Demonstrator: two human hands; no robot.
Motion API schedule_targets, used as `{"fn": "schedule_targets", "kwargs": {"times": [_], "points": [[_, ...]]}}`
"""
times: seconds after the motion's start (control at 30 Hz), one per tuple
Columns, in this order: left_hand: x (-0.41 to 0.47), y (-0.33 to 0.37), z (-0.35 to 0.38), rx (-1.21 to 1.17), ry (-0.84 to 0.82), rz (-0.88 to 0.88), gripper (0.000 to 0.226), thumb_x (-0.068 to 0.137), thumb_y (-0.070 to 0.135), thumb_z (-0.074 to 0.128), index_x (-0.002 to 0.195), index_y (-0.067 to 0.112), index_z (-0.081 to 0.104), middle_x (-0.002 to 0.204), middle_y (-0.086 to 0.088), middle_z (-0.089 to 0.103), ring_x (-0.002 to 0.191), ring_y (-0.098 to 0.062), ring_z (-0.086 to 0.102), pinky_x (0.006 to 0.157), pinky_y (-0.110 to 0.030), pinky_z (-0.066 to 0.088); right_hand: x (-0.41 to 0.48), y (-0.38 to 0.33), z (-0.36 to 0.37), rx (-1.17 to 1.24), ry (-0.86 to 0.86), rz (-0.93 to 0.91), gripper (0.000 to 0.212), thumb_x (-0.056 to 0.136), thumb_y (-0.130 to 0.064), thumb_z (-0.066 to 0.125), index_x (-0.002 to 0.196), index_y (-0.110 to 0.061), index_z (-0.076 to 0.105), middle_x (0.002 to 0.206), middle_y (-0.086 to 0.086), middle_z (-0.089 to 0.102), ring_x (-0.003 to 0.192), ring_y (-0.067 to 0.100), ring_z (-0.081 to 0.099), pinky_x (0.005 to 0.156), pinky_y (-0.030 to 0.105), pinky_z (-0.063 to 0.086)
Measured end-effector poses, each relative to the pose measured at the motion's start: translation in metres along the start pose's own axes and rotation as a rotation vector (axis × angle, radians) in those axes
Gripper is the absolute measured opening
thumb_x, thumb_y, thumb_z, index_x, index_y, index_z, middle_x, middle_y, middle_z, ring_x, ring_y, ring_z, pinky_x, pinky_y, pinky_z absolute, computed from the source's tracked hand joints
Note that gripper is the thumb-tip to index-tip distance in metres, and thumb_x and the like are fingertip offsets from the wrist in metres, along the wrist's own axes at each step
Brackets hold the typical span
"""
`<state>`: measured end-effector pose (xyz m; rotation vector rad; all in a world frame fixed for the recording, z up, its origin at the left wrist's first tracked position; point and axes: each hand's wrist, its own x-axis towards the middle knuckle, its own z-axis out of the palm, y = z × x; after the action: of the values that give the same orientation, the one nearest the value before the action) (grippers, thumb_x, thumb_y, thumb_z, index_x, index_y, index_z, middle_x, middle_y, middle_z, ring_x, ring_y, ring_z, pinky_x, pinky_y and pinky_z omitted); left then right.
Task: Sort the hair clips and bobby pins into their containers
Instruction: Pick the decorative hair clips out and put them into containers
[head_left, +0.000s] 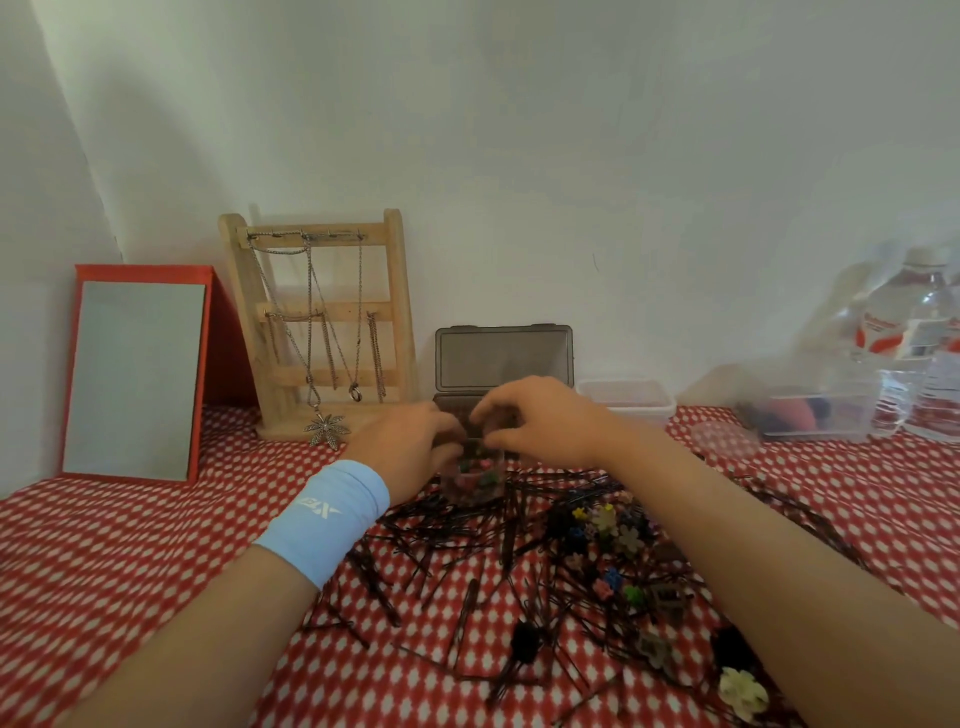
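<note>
A small clear cup with several tiny coloured clips inside stands on the red patterned cloth in front of an open dark grey box. My left hand curls around the cup's left side. My right hand hovers over its rim with fingers curled and pinched together; what they pinch is hidden. A loose heap of black bobby pins spreads across the cloth below the hands. Small flower clips lie mixed among the pins, and a cream flower clip lies at the lower right.
A wooden jewellery stand with chains and a red-framed mirror stand at the back left. At the back right are a white tub, a clear tub, a round clear lid and water bottles.
</note>
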<state>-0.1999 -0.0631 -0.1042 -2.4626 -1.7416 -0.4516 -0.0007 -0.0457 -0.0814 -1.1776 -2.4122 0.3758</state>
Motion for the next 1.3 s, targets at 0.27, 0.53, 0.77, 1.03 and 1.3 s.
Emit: {"fn": "schedule_targets", "kwargs": {"times": [0.27,0.53,0.77,1.03,1.3], "points": [[0.000,0.012,-0.002,-0.204,-0.093,0.052,0.057,0.085,0.055,0.067,0.133,0.027,0.053,0.119,0.006,0.055,0.096,-0.008,0.053,0.079,-0.018,0.040,-0.014,0.002,-0.035,-0.088,-0.384,0.114,0.006,0.089,-0.024,0.075,0.094,-0.026,0.076,0.079,-0.020,0.071,0.069,0.009,0.070,0.073,0.028,0.061],[-0.001,0.020,0.001,-0.078,0.101,0.181,0.040,0.086,0.056,0.062,0.122,0.037,0.057,0.118,0.017,0.052,0.108,-0.005,0.048,0.085,-0.021,0.044,-0.028,0.015,-0.025,-0.210,-0.577,0.180,0.026,0.080,-0.043,0.082,0.102,-0.030,0.077,0.097,-0.020,0.071,0.091,0.004,0.067,0.090,0.031,0.057],[-0.006,0.055,-0.003,-0.034,-0.010,0.339,0.015,0.091,0.049,0.059,0.099,0.040,0.068,0.103,0.018,0.059,0.092,-0.003,0.056,0.077,-0.028,0.050,-0.033,0.024,-0.037,-0.134,-0.398,0.125,0.009,0.087,-0.033,0.077,0.094,-0.027,0.075,0.084,-0.017,0.070,0.068,0.007,0.069,0.071,0.025,0.057],[-0.011,0.066,0.007,0.033,-0.205,0.369,0.029,0.091,0.051,0.060,0.115,0.038,0.069,0.114,0.018,0.066,0.102,-0.005,0.060,0.087,-0.035,0.054,-0.034,0.034,-0.038,-0.157,-0.482,0.208,0.012,0.085,-0.029,0.080,0.094,-0.023,0.073,0.082,-0.010,0.073,0.065,0.010,0.071,0.078,0.029,0.059],[-0.012,0.066,0.005,0.004,-0.284,0.390,0.030,0.092,0.041,0.062,0.122,0.041,0.063,0.111,0.014,0.060,0.101,-0.007,0.057,0.087,-0.031,0.053,-0.033,0.032,-0.030,-0.196,-0.502,0.183,0.005,0.082,-0.037,0.081,0.085,-0.034,0.078,0.091,-0.014,0.075,0.084,0.014,0.072,0.079,0.027,0.058]]}}
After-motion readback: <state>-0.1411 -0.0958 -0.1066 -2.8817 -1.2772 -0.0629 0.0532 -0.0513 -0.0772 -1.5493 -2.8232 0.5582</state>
